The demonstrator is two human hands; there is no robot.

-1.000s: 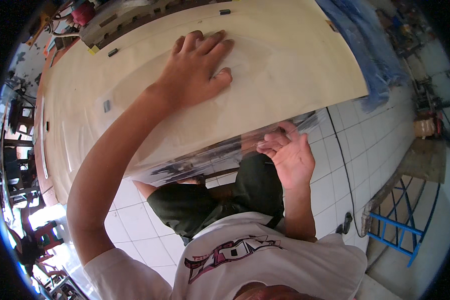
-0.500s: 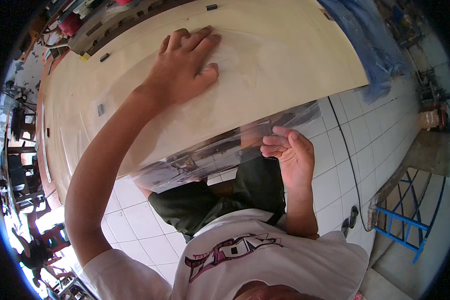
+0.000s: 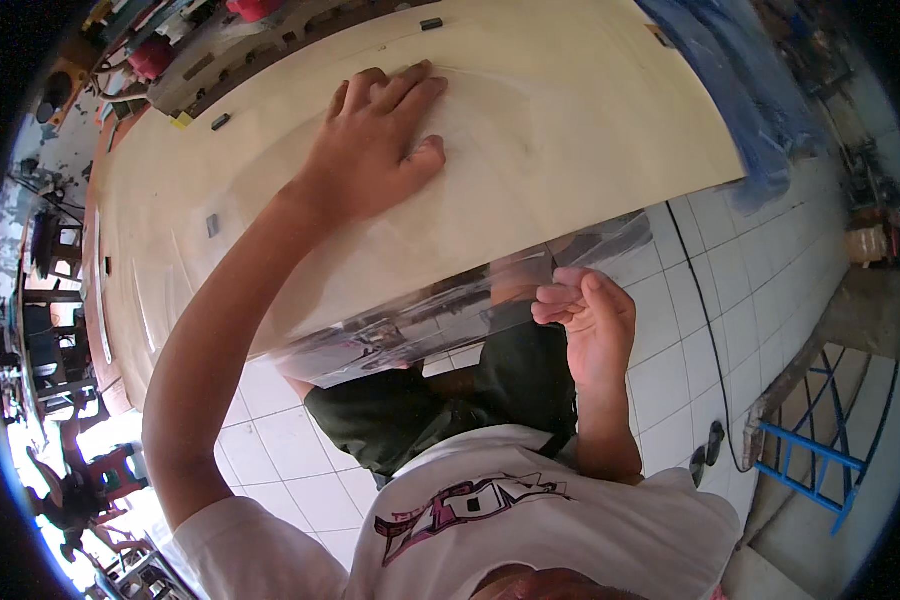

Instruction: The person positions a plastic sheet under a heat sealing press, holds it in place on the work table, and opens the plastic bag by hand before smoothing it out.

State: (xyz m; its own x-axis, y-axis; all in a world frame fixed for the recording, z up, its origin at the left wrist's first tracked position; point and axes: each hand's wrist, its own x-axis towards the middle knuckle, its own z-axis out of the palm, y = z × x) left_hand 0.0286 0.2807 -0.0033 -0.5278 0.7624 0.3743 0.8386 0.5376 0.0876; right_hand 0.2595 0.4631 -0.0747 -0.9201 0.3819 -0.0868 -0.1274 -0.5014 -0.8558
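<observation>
A large clear plastic sheet (image 3: 370, 345) lies over the pale yellow tabletop (image 3: 590, 130), and its near edge hangs down past the table's front edge. My left hand (image 3: 380, 140) rests palm down on the sheet near the middle of the table, fingers stretched out and thumb apart. At the front edge, my right hand (image 3: 595, 320) is turned palm up with its fingers curled toward the thumb. It pinches the hanging edge of the plastic, which is hard to make out at the fingertips.
Small dark blocks (image 3: 431, 24) sit along the tabletop's far side. Blue plastic (image 3: 735, 100) drapes at the right end. A black cable (image 3: 705, 300) crosses the white tiled floor. A blue metal frame (image 3: 810, 460) stands at the right. Cluttered tools line the back left.
My right fingers have curled in closer to the thumb at the plastic's edge. My left hand keeps its place on the sheet. The whole view has shifted slightly.
</observation>
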